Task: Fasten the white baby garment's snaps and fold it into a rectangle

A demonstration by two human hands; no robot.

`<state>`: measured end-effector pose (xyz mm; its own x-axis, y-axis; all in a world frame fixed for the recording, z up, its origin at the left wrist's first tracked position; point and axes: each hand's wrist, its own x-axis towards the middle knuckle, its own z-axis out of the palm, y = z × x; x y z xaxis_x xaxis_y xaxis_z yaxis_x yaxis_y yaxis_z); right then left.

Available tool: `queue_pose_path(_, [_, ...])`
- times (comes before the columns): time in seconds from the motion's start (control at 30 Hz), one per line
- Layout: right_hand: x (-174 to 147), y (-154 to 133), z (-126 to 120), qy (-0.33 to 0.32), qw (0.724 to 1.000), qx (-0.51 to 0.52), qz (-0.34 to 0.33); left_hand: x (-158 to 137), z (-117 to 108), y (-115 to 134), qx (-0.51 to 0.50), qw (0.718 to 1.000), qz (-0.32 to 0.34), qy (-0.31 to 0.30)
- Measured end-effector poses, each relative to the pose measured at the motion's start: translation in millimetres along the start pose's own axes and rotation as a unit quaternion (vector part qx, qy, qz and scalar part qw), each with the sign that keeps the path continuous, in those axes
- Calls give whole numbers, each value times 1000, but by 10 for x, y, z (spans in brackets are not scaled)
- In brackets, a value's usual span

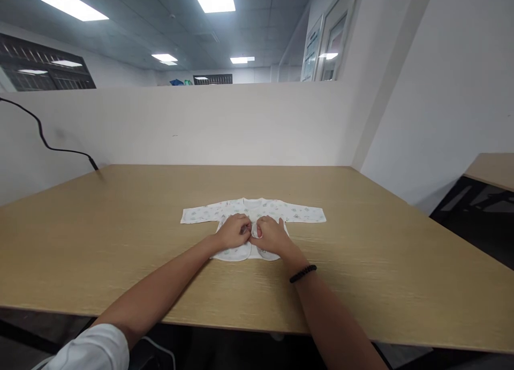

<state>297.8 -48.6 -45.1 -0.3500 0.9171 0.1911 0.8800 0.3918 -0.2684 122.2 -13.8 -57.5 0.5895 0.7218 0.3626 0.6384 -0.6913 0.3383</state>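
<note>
A small white baby shirt with a faint print lies flat on the wooden table, its sleeves spread to both sides and its collar away from me. The front is parted down the middle near the hem. My left hand is closed on the left front edge, fingers curled in a pinch. Close beside it, my right hand pinches the right front edge, thumb pointing toward the left hand. Both hands nearly meet at the shirt's centre line, and they cover whatever fastening may be there.
The wooden table reaches to a low white partition at the back. A black cable hangs at the left, its end near the table's far left corner. On the right are a white wall and another table.
</note>
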Motion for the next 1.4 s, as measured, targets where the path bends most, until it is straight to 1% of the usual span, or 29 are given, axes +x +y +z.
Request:
queue_pose_path(0.23, [60,68,-16,4,998,54,41,-8,-23,44,7,999,-11,-34])
queue_pose_path(0.4, [101,129,-15,-5,992,106,74,-1,-28,26,-67,996,-19,-58])
queue_pose_path(0.57, [141,212,37,-40,978,190,77,14,-32,-28,-130,985,-49,-103])
queue_pose_path(0.67, [151,245,83,-37,972,219,70,26,-29,-50,-153,979,-65,-121])
queue_pose_path(0.83, [156,259,119,-33,972,225,63,42,-26,-66,-164,976,-72,-127])
queue_pose_path(0.97, [164,251,88,-36,966,247,62,37,-40,-97,-198,969,-62,-137])
queue_pose_path(1.07, [165,245,51,-57,956,282,63,30,-50,-119,-211,965,-62,-144])
queue_pose_path(1.17, [157,249,34,-83,936,335,74,31,-41,-134,-204,967,-61,-142])
queue_pose_path(1.23, [151,255,40,-90,927,355,75,37,-24,-146,-200,968,-57,-139])
queue_pose_path(1.4, [145,255,78,-94,928,353,73,51,-2,-172,-194,971,-47,-133])
